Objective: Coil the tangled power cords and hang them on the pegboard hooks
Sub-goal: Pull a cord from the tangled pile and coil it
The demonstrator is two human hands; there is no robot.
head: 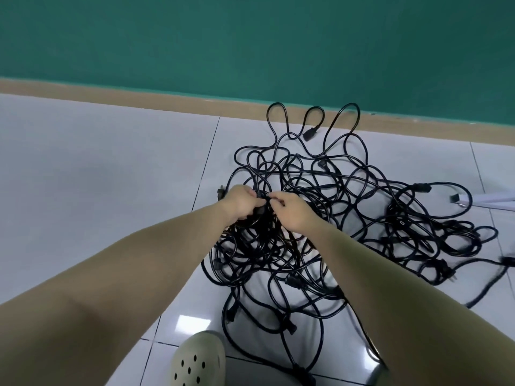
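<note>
A big tangle of black power cords (348,207) lies spread on the white tiled floor (97,176), with plugs sticking out at several spots, one plug (310,132) near the wall. My left hand (241,201) and my right hand (289,208) meet over the left part of the pile. Both have fingers curled around cord strands, raising a bunch of them a little above the floor. Just what each finger pinches is hidden by the hands. No pegboard or hooks are in view.
A green wall (250,37) with a tan baseboard (139,94) runs along the back. A cream clog shoe (199,359) stands at the bottom, beside the pile. A white strip (485,201) lies at the right edge.
</note>
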